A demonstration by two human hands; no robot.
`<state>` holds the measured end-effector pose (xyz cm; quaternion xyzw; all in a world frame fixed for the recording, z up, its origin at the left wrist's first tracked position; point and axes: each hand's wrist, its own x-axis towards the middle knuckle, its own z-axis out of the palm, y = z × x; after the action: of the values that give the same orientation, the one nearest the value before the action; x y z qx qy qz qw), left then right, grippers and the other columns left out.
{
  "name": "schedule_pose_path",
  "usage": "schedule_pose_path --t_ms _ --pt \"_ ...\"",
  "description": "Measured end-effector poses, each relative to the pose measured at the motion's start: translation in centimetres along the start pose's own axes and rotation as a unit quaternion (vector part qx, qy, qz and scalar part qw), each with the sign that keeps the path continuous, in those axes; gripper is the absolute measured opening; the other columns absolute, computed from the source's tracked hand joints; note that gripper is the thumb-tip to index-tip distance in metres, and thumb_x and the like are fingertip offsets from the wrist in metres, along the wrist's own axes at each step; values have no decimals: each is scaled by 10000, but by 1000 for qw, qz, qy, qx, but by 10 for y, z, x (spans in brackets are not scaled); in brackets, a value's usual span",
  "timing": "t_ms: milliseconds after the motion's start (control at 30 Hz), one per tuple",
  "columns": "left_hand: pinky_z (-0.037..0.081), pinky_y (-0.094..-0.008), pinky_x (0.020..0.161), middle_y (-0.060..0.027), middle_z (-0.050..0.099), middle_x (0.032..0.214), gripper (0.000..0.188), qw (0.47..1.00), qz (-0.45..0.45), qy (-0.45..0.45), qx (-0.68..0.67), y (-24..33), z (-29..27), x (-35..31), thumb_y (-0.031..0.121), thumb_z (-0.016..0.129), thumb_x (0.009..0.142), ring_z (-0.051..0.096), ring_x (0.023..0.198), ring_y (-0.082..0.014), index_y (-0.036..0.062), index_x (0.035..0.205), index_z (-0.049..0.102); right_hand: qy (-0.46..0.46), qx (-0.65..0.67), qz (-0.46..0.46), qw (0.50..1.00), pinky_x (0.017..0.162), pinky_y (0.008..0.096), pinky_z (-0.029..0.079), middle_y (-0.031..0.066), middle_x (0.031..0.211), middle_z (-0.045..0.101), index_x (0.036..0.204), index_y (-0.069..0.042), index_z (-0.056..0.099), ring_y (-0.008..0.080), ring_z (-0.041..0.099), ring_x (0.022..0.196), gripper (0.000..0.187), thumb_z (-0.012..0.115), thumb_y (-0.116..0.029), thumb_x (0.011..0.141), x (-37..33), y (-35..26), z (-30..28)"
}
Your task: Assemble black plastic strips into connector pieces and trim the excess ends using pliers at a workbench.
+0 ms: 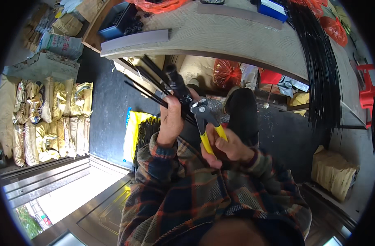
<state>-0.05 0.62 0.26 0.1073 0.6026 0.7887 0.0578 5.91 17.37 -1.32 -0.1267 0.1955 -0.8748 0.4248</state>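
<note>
My left hand [171,121] is closed around several thin black rods [143,92], which stick out past it toward the upper left. A thicker black ribbed cylinder [177,84] stands at the same hand, its dark end pointing up. I cannot tell whether it is joined to the rods. My right hand [233,144] grips pliers [206,139] with yellow handles and a grey metal head. The handles are spread apart, and the head is up against the lower end of the cylinder. What lies between the jaws is hidden.
Ahead stands a worktable [236,30] with a dark bin [117,20] and a long bundle of black strands [318,69] hanging over its edge. Black rods lie on a yellow sack [132,133] at my left. Wrapped packages [52,119] fill the far left; a brown parcel [334,172] sits right.
</note>
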Motion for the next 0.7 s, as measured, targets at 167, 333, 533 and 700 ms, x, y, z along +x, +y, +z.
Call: schedule_pose_path --t_ms 167,333,533,700 --pt "404 -263 630 -78 551 738 644 995 46 30 -84 -8 1 -8 570 334 886 507 665 -137 -41 980 514 135 -424 3 895 539 246 465 131 827 569 1043 -24 337 138 572 588 262 501 -167 898 -5 -50 -2" --pt "389 -274 668 -75 538 748 642 991 64 16 -115 -7 -2 -15 584 346 874 486 674 -135 -24 988 516 117 -585 87 798 535 256 471 112 866 587 1093 -10 340 142 600 592 273 486 -142 904 0 -90 29" --pt "394 -262 625 -66 515 696 658 995 71 46 -51 -5 -4 -18 605 314 870 490 646 -129 -18 966 504 99 -708 112 690 507 358 448 168 778 583 1151 -52 357 294 612 602 342 534 -141 872 9 -98 39" --pt "401 -293 625 -88 509 721 671 997 59 33 33 -4 -11 -15 663 301 829 475 624 -168 35 1002 459 121 -758 45 639 493 330 448 157 782 595 1218 -60 348 235 597 547 420 552 -146 862 13 -78 25"
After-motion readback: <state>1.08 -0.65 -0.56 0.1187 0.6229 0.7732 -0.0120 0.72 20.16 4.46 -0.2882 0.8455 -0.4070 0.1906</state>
